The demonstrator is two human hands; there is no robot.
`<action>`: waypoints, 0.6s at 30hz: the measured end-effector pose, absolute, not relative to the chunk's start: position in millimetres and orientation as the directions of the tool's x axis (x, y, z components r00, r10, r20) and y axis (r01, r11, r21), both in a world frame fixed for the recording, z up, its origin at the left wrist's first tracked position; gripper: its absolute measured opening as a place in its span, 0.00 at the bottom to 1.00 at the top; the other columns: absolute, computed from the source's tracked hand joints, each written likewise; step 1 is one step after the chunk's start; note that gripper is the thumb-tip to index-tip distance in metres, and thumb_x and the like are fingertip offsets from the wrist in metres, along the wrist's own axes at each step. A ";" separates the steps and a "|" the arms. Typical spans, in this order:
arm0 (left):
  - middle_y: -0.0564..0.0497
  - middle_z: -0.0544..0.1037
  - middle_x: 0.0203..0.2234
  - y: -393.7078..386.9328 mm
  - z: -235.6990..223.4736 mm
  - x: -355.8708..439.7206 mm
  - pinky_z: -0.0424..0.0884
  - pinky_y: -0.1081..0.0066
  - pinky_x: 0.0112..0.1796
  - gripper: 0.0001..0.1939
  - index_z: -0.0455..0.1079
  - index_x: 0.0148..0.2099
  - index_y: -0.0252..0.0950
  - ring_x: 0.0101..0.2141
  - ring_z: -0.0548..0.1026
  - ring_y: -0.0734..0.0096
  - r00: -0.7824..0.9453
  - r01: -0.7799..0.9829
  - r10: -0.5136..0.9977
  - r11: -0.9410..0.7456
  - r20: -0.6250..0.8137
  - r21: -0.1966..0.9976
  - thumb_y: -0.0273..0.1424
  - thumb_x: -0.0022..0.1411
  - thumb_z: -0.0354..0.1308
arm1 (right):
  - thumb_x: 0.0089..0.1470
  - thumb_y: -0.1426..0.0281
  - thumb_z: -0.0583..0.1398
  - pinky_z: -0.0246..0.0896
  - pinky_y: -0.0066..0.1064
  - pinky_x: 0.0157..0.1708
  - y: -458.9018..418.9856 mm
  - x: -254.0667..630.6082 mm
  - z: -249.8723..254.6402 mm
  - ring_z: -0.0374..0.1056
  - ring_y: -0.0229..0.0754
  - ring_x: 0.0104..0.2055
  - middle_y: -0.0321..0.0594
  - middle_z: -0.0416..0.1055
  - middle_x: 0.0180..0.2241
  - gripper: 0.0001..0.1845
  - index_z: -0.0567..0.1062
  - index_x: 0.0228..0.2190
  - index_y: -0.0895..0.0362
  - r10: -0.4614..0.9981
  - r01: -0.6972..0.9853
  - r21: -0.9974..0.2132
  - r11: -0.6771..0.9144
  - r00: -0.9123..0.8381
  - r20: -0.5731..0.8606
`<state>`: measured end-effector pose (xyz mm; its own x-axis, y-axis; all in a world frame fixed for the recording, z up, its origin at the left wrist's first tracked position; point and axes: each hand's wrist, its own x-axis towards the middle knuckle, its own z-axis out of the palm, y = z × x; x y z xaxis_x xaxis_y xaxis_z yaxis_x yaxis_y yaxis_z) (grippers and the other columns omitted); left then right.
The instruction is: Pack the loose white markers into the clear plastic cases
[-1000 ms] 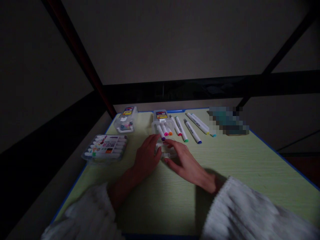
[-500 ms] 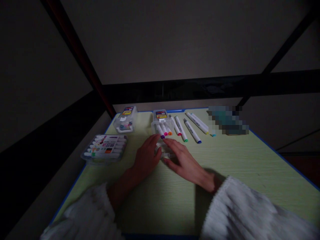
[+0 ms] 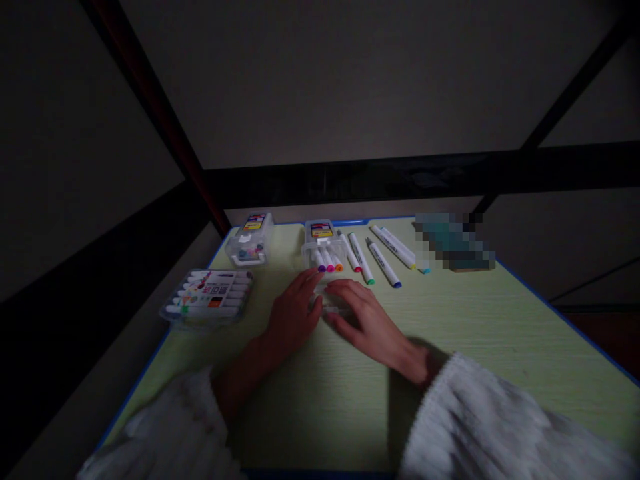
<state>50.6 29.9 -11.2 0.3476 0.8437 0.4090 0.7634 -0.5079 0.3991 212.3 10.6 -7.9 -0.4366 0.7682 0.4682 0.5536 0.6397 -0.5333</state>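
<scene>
Three white markers with purple, pink and orange ends [image 3: 331, 268] lie side by side in an open clear plastic marker case [image 3: 325, 243]. Its see-through near part [image 3: 336, 309] lies flat on the table, partly hidden by my hands. My left hand [image 3: 295, 310] is open at the left side, its fingertips close to the purple end. On the other side my right hand [image 3: 373, 323] is open with bent, spread fingers over the clear plastic. Whether the fingertips touch the plastic is hard to tell.
Several loose white markers [image 3: 384, 261] lie right of the case. A clear case with small colourful pieces [image 3: 250, 243] stands at back left, and a flat case full of markers [image 3: 210, 295] lies nearer. A pixelated flat object [image 3: 455, 243] rests at the table's [image 3: 500, 360] back right.
The purple-ended marker has slid deeper into the case, almost level with the pink and orange ones. My right fingertips have drawn back from its end; my left hand has barely moved.
</scene>
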 end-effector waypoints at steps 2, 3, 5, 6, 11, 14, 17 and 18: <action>0.45 0.64 0.52 29.8 -10.2 50.9 0.64 0.63 0.50 0.20 0.60 0.53 0.32 0.51 0.65 0.64 0.345 0.770 0.850 -0.499 0.398 0.398 0.22 0.56 0.49 | 0.52 0.72 0.54 0.56 0.42 0.46 11.2 214.3 -6.9 0.60 0.46 0.46 0.45 0.66 0.42 0.13 0.66 0.42 0.58 0.767 0.566 -0.522 0.638 -0.404 0.499; 0.45 0.64 0.52 29.7 -9.7 50.9 0.64 0.63 0.50 0.20 0.61 0.52 0.32 0.50 0.65 0.64 0.344 0.771 0.851 -0.497 0.396 0.398 0.23 0.56 0.49 | 0.53 0.72 0.53 0.56 0.42 0.45 11.7 215.4 -6.5 0.61 0.46 0.44 0.45 0.66 0.40 0.11 0.66 0.40 0.58 0.764 0.576 -0.511 0.639 -0.392 0.513; 0.45 0.64 0.52 29.7 -8.8 50.9 0.64 0.63 0.50 0.19 0.62 0.51 0.33 0.49 0.66 0.64 0.346 0.770 0.850 -0.499 0.398 0.397 0.23 0.56 0.49 | 0.53 0.72 0.52 0.56 0.41 0.43 13.2 218.1 -5.4 0.61 0.46 0.42 0.44 0.67 0.37 0.08 0.67 0.36 0.59 0.756 0.604 -0.478 0.638 -0.373 0.538; 0.45 0.65 0.52 29.8 -8.4 50.9 0.64 0.63 0.50 0.18 0.62 0.51 0.33 0.49 0.67 0.65 0.347 0.770 0.849 -0.501 0.399 0.395 0.23 0.56 0.49 | 0.53 0.72 0.52 0.56 0.40 0.42 14.2 219.8 -4.8 0.62 0.46 0.41 0.44 0.67 0.35 0.07 0.67 0.35 0.59 0.753 0.621 -0.460 0.635 -0.364 0.549; 0.46 0.65 0.51 30.5 -8.4 50.1 0.68 0.64 0.46 0.16 0.63 0.48 0.34 0.43 0.70 0.67 0.351 0.779 0.853 -0.494 0.386 0.385 0.23 0.56 0.50 | 0.53 0.73 0.51 0.54 0.35 0.37 24.0 233.4 -1.9 0.63 0.44 0.36 0.41 0.67 0.31 0.06 0.68 0.30 0.58 0.789 0.733 -0.407 0.545 -0.283 0.546; 0.46 0.66 0.49 30.6 -8.8 49.0 0.69 0.66 0.43 0.14 0.64 0.45 0.34 0.38 0.71 0.69 0.351 0.771 0.837 -0.513 0.421 0.377 0.23 0.55 0.51 | 0.51 0.74 0.51 0.52 0.33 0.35 32.6 244.1 -2.6 0.63 0.43 0.35 0.41 0.67 0.30 0.06 0.68 0.30 0.58 0.837 0.828 -0.358 0.432 -0.219 0.502; 0.48 0.69 0.42 30.6 -8.3 48.4 0.69 0.69 0.38 0.09 0.65 0.39 0.34 0.36 0.71 0.70 0.352 0.768 0.812 -0.535 0.466 0.352 0.22 0.54 0.52 | 0.49 0.73 0.53 0.51 0.33 0.34 40.0 254.2 -3.7 0.64 0.45 0.37 0.42 0.67 0.32 0.05 0.68 0.30 0.58 0.874 0.922 -0.243 0.303 -0.166 0.457; 0.49 0.69 0.38 30.6 -7.9 48.4 0.69 0.70 0.37 0.07 0.65 0.36 0.34 0.35 0.70 0.70 0.358 0.767 0.804 -0.543 0.475 0.341 0.22 0.53 0.52 | 0.49 0.73 0.53 0.50 0.33 0.33 41.8 257.2 -3.7 0.64 0.46 0.37 0.43 0.67 0.32 0.05 0.68 0.30 0.58 0.886 0.945 -0.203 0.255 -0.145 0.440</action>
